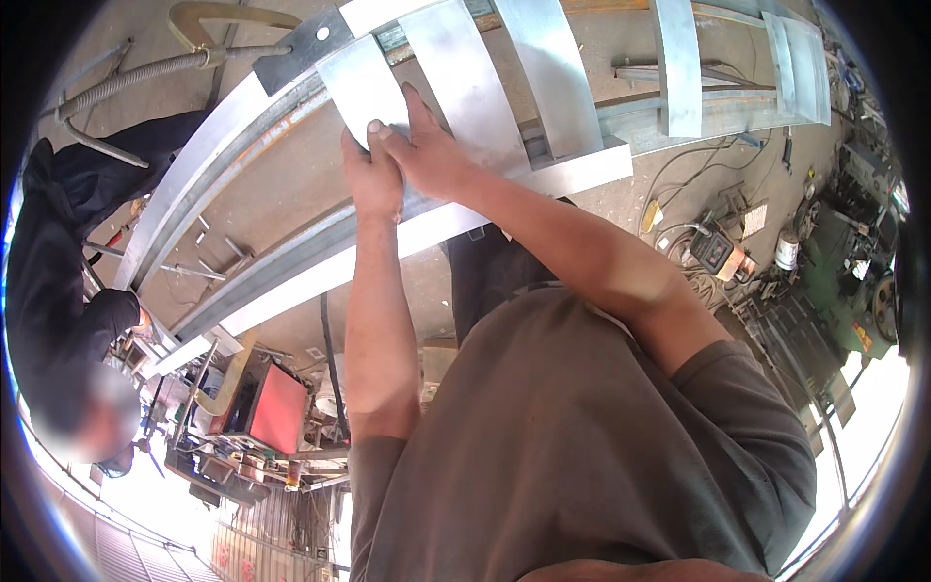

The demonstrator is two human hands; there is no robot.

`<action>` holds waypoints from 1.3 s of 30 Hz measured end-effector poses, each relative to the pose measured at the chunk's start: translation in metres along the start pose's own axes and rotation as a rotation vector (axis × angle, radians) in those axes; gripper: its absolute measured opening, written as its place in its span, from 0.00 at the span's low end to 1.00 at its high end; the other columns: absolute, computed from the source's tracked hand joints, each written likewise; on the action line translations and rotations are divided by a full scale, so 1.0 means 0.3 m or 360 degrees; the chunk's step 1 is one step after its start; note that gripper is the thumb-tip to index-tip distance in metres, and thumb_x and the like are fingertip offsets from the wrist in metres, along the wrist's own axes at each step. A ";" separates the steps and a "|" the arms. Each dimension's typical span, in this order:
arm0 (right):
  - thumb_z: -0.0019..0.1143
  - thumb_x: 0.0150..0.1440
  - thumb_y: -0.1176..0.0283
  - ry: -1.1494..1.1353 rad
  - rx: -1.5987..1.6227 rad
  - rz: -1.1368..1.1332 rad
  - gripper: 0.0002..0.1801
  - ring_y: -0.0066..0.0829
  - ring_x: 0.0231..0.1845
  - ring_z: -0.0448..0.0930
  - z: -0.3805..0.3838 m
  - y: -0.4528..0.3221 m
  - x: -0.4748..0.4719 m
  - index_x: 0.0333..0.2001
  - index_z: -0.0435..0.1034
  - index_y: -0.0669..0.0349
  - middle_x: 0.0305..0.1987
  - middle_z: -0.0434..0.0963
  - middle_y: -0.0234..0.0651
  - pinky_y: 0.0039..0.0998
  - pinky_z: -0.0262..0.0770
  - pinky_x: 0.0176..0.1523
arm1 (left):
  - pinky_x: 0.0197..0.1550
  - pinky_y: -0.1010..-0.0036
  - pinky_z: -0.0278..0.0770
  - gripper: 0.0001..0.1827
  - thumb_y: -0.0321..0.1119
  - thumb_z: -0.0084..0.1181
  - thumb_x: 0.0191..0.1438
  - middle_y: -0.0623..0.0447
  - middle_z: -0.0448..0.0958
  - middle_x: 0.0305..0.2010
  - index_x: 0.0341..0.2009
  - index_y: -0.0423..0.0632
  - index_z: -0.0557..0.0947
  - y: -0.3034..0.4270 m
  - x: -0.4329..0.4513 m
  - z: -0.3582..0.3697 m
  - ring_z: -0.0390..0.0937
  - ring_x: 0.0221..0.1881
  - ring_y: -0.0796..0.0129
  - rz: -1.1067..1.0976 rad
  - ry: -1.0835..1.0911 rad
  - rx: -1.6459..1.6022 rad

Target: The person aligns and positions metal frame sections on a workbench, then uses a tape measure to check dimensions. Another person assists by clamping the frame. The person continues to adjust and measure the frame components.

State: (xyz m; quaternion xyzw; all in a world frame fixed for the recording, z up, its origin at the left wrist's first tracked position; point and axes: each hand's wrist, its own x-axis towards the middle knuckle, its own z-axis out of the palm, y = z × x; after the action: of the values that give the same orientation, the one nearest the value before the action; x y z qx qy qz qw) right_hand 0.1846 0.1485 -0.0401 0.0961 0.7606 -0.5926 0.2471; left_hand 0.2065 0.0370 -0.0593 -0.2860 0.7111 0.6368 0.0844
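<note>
My left hand (372, 178) and my right hand (429, 156) meet thumb to thumb at the lower end of a flat metal plate (367, 80). This plate lies crosswise on a frame of long metal rails (276, 291). Fingers of both hands are partly hidden, so their grip is unclear. Just right of the hands lies a wider metal plate (473, 87), and several more crosswise plates follow to the right. A dark flat bar with a round hole (291, 62) lies at the first plate's upper left end.
A large C-clamp (138, 80) stands at the upper left. A co-worker in dark clothing (51, 254) is at the left end. A red cabinet (280, 407) stands lower left. Cables and an orange-black machine (720, 254) are on the floor at right.
</note>
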 end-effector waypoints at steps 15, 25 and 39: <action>0.53 0.67 0.60 0.0272 -0.0207 -0.0110 0.44 0.64 0.72 0.68 0.042 -0.036 -0.056 0.77 0.45 0.70 0.73 0.65 0.63 0.51 0.66 0.73 | 0.58 0.66 0.75 0.25 0.42 0.51 0.75 0.44 0.78 0.56 0.66 0.36 0.67 0.008 0.013 -0.006 0.75 0.54 0.63 0.0055 -0.0098 0.0029; 0.65 0.63 0.67 0.0874 -0.0752 -0.0719 0.30 0.35 0.56 0.82 -0.630 0.071 -0.157 0.68 0.71 0.56 0.60 0.80 0.40 0.34 0.77 0.61 | 0.74 0.58 0.63 0.51 0.47 0.63 0.67 0.28 0.66 0.73 0.77 0.29 0.50 -0.005 0.004 0.006 0.67 0.73 0.44 0.0419 0.0087 0.0442; 0.78 0.51 0.49 0.0883 -0.0775 0.0063 0.62 0.47 0.70 0.74 -1.248 0.300 -0.051 0.76 0.50 0.74 0.69 0.72 0.58 0.41 0.71 0.70 | 0.68 0.54 0.69 0.43 0.41 0.62 0.65 0.30 0.73 0.66 0.75 0.34 0.57 0.026 -0.034 0.047 0.73 0.67 0.39 0.0599 0.0248 0.0652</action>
State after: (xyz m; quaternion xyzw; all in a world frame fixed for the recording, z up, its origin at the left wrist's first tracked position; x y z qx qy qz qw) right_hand 0.1390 0.5312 -0.0436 0.2063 0.9154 -0.3407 0.0586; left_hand 0.2074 0.0537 -0.0500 -0.1742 0.8697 0.4605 -0.0342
